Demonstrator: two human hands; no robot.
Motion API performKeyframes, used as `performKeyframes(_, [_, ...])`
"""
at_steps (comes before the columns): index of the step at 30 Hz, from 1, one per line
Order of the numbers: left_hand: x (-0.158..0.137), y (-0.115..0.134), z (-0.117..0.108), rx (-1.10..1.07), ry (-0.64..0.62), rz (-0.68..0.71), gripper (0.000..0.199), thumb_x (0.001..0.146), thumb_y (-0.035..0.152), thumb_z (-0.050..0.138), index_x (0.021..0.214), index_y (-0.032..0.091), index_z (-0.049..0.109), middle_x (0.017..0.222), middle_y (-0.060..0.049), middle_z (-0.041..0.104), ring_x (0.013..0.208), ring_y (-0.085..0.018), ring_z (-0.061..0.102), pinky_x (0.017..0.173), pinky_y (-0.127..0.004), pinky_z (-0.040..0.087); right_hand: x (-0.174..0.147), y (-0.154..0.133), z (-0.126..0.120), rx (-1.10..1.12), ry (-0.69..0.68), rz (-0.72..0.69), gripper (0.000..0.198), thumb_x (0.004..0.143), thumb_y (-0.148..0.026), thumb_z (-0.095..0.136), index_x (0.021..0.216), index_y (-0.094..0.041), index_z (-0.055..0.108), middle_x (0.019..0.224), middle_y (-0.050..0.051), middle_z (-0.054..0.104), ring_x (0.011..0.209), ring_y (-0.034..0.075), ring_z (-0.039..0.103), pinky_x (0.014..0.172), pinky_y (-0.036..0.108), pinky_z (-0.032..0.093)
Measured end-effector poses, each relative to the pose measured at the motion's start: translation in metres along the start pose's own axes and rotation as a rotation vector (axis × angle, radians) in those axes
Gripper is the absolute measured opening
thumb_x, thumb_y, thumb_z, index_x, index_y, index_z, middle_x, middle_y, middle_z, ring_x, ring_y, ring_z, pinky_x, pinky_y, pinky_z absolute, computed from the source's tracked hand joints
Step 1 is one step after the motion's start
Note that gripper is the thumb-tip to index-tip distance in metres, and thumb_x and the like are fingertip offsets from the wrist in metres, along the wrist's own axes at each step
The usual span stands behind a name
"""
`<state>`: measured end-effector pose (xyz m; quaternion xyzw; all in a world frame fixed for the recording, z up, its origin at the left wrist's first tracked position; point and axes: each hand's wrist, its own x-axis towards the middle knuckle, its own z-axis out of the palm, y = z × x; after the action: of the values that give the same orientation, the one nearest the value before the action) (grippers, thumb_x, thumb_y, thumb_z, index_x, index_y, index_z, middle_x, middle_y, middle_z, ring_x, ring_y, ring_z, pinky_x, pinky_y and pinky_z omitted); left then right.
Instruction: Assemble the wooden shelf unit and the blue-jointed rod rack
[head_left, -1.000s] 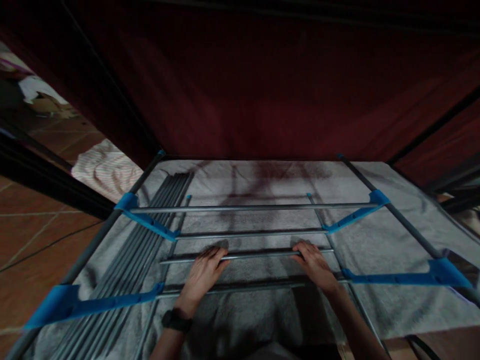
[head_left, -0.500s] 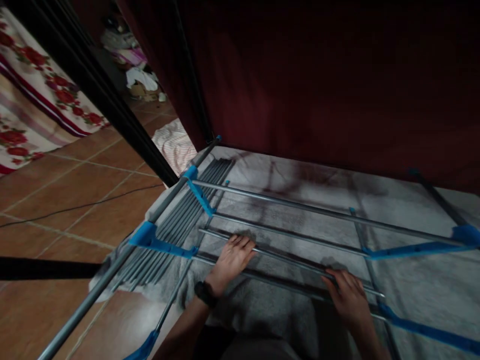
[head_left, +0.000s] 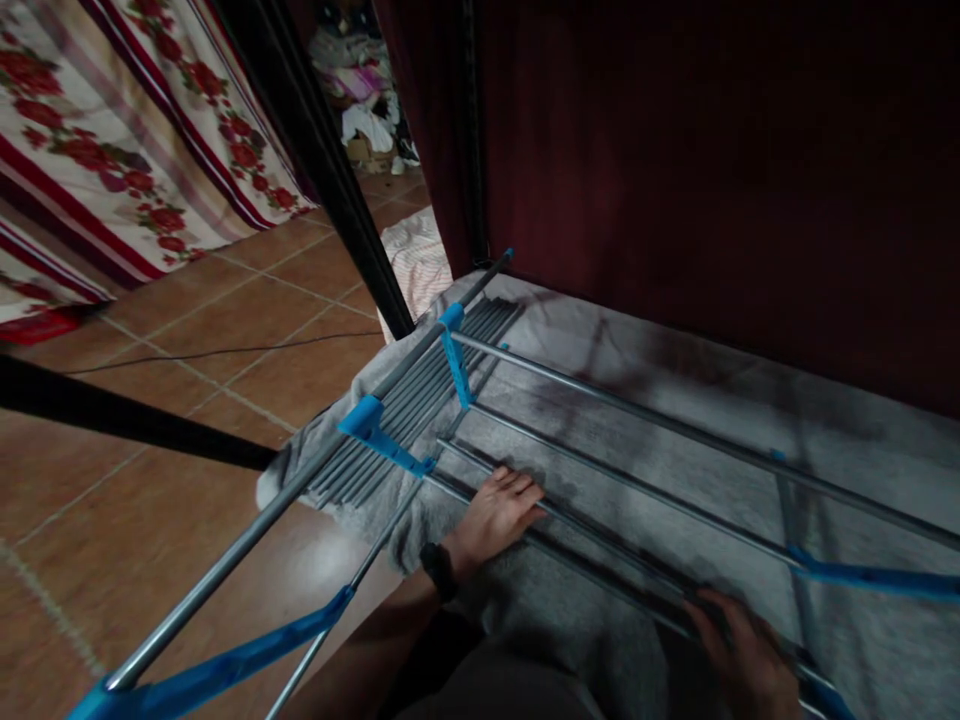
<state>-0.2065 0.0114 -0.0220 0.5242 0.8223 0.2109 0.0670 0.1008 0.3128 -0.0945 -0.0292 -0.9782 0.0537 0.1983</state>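
Observation:
My left hand (head_left: 500, 512), with a black watch on the wrist, is closed over a thin grey metal rod (head_left: 592, 532) near its left end. Farther right along the same rod, my right hand (head_left: 742, 640) has its fingers curled over it, a little blurred and in shadow. The rod lies between two cross bars of a metal rack frame with blue plastic joints (head_left: 386, 440). A bundle of several loose grey rods (head_left: 420, 400) rests on the grey blanket (head_left: 885, 480) beneath the frame's left side.
Black posts (head_left: 322, 170) rise at the left edge of the blanketed surface. A dark red curtain (head_left: 712, 180) hangs behind it. On the left are a tiled floor (head_left: 187, 490) with a thin cable (head_left: 225, 352), and a flowered curtain (head_left: 150, 130).
The view has turned left, so the rack appears farther right and more of the floor shows. Both hands stay on the rod.

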Motion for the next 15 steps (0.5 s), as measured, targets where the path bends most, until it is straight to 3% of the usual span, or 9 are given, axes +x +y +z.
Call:
performKeyframes(7, [0.000, -0.003, 0.003, -0.002, 0.020, 0.008, 0.027, 0.101, 0.043, 0.050, 0.099, 0.019, 0.062, 0.096, -0.005, 0.066, 0.094, -0.021, 0.061, 0.091, -0.038, 0.039, -0.012, 0.001, 0.006, -0.092, 0.014, -0.084, 0.043, 0.096, -0.007, 0.040, 0.112, -0.027, 0.074, 0.116, 0.004, 0.074, 0.098, 0.020, 0.070, 0.088, 0.035, 0.051])
performKeyframes(15, [0.000, -0.002, 0.004, -0.021, 0.036, 0.006, 0.031, 0.102, 0.045, 0.047, 0.100, 0.019, 0.063, 0.098, -0.005, 0.066, 0.094, -0.020, 0.060, 0.092, -0.038, 0.040, -0.017, 0.007, 0.007, -0.076, -0.012, -0.095, 0.043, 0.096, -0.008, 0.039, 0.113, -0.026, 0.074, 0.117, 0.004, 0.073, 0.098, 0.021, 0.069, 0.086, 0.035, 0.052])
